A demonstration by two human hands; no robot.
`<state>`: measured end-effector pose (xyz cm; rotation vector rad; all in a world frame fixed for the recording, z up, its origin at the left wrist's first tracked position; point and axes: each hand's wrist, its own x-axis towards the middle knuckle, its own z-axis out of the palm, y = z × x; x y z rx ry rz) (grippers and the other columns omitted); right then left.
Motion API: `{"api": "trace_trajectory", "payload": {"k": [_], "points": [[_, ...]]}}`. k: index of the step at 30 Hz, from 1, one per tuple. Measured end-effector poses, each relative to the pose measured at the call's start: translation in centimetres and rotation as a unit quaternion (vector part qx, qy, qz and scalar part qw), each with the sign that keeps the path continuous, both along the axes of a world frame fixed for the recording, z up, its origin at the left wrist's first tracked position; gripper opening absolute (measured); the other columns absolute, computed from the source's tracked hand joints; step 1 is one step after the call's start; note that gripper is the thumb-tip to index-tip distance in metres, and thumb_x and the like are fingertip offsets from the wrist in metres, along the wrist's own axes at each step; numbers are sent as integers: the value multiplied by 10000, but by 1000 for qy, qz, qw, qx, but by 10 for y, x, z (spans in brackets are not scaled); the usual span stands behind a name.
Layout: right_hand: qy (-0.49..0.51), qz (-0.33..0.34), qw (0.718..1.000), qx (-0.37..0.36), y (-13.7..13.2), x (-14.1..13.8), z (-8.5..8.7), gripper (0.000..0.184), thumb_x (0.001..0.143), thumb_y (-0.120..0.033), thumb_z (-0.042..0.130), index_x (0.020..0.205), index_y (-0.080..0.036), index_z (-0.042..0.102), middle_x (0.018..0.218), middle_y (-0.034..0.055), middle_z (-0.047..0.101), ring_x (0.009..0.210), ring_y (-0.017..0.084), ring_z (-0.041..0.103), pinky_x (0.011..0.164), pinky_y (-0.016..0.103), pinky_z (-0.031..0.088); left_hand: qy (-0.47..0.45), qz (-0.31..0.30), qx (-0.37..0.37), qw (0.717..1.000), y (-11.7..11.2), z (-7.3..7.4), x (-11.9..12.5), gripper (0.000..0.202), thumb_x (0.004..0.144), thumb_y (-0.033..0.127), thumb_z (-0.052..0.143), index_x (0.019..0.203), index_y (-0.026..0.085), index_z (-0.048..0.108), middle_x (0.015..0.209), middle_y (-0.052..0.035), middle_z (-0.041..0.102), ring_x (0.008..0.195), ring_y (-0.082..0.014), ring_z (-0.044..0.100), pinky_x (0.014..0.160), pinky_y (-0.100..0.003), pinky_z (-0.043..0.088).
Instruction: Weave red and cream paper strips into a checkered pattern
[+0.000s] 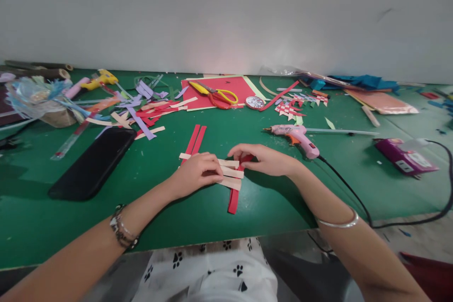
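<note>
On the green table point(148, 184) lies a weave of red paper strips point(194, 140) crossed by cream paper strips point(231, 173). My left hand point(197, 172) rests on the weave's left side, its fingers curled down onto the cream strips. Just to the right, my right hand point(264, 158) pinches a red strip end beside the cream strips' ends. One red strip point(233, 200) sticks out toward me below the weave.
A black phone point(94, 163) lies to the left. A pink glue gun point(296, 135) with a black cord point(348, 188) sits to the right, a purple box point(405, 156) beyond it. Scissors point(215, 94) lie on red paper point(240, 86) at the back, by scattered strips point(145, 113).
</note>
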<state>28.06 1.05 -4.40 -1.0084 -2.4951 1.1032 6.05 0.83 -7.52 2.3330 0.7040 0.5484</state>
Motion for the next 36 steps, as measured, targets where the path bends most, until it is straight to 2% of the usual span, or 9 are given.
{"api": "trace_trajectory", "payload": {"k": [6, 12, 20, 26, 29, 36], "points": [[9, -4, 1000, -9, -1, 4, 5, 354, 752, -47, 423, 1088, -156, 449, 924, 40, 555, 781, 105, 542, 703, 256, 458, 0, 11, -1, 1000, -2, 3, 0, 224, 861, 263, 427, 787, 179, 621, 757, -21, 574, 755, -150, 509, 692, -258, 376], [14, 6, 1000, -18, -2, 6, 9, 315, 748, -34, 414, 1034, -150, 480, 981, 54, 520, 792, 97, 548, 705, 249, 460, 17, 51, -19, 998, -4, 7, 1, 159, 798, 247, 432, 726, 176, 554, 742, -15, 556, 734, -157, 510, 653, -254, 376], [-4, -13, 999, -30, -6, 6, 16, 331, 759, -128, 516, 1084, -168, 468, 1021, 56, 507, 783, 99, 556, 670, 239, 457, 22, 72, -43, 996, -5, 6, 1, 123, 792, 257, 410, 766, 176, 498, 748, -1, 562, 684, -144, 511, 613, -245, 361], [-5, -1, 1000, -19, -6, 6, 16, 303, 764, -118, 504, 1062, -169, 491, 1040, 54, 512, 789, 95, 554, 658, 230, 445, 59, 54, -32, 996, -3, 2, 1, 138, 730, 314, 569, 785, 189, 551, 764, 4, 561, 732, -164, 496, 645, -262, 343], [-3, 7, 1000, -17, -6, 7, 16, 312, 766, -112, 493, 1072, -173, 489, 1044, 52, 515, 775, 90, 550, 661, 233, 441, 53, 44, -22, 997, -3, 1, 1, 97, 760, 280, 537, 740, 185, 548, 739, 6, 548, 728, -159, 488, 648, -260, 338], [-1, 27, 999, -24, -6, 7, 18, 333, 770, -102, 492, 1096, -170, 476, 1053, 52, 507, 778, 86, 552, 681, 232, 428, 45, 40, -9, 998, -3, 4, 2, 141, 806, 278, 484, 720, 181, 539, 673, 17, 515, 667, -143, 475, 603, -241, 324]]}}
